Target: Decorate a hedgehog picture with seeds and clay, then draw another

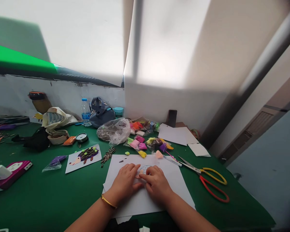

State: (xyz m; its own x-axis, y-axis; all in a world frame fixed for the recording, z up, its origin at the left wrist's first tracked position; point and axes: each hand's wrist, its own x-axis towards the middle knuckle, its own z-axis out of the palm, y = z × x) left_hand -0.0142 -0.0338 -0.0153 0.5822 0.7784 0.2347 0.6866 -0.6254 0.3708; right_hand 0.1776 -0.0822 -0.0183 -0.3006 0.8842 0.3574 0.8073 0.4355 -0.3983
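The left hand lies with its fingers loosely together on the white paper. The right hand has its index finger reaching across to the pale pink clay, which sits on a blue drawing between the hands (whether either grip pinches it, I cannot tell). Scissors lie open on the green worktop, right of the paper.

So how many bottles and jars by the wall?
3: brown bottle, orange-and-black lid, far left; clear plastic bottle, blue cap, left of the dark blue strapped item; teal-lidded jar, right of it. More may be hidden.
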